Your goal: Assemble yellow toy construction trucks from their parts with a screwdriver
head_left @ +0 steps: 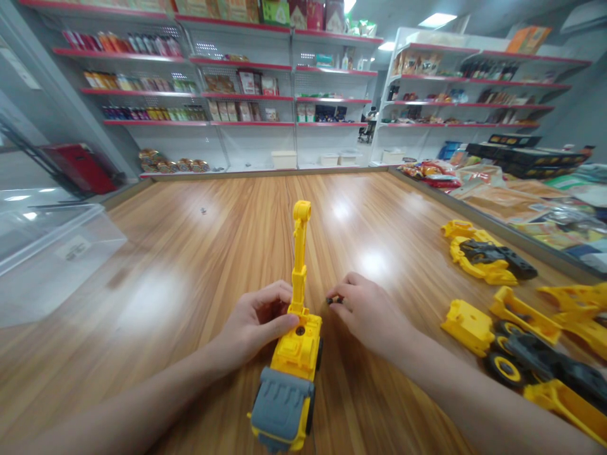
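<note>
A yellow toy crane truck (pixel 294 360) with a grey cab stands on the wooden table (pixel 190 253) in front of me, its yellow boom (pixel 300 253) pointing away. My left hand (pixel 256 325) grips the truck's yellow body at the boom's base, thumb on top. Just right of the boom, my right hand (pixel 367 313) is closed in a pinch on a small dark part (pixel 333 300) that rests close to the table.
Yellow and black toy parts lie at the right: a curved piece with a black part (pixel 484 256), a yellow block (pixel 467 325), wheels and chassis pieces (pixel 535 360). A clear plastic box (pixel 47 253) stands at the left. Shelves of goods (pixel 237 95) line the back.
</note>
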